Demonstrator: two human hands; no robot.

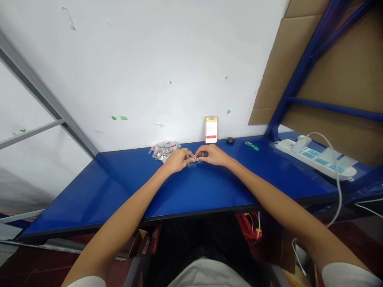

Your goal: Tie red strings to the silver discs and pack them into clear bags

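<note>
Over the blue tabletop (191, 191), both hands meet at a small shiny silver object (195, 157), too small to name. My left hand (179, 159) pinches it from the left with fingertips closed. From the other side, my right hand (214, 154) holds it too, thumb and fingers pressed together. Below the fingers shows a bit of clear plastic (194, 164). Just beyond my left hand lies a pile of round silver pieces in clear plastic bags (164, 149), with red marks on them; my hand partly covers the pile.
A lit phone (211, 129) leans upright against the white wall (179, 56). To its right are a small black object (230, 140) and a green item (251, 146). A white power strip (317, 157) with a plugged-in cable (339, 187) lies at the right, near a blue frame (296, 75).
</note>
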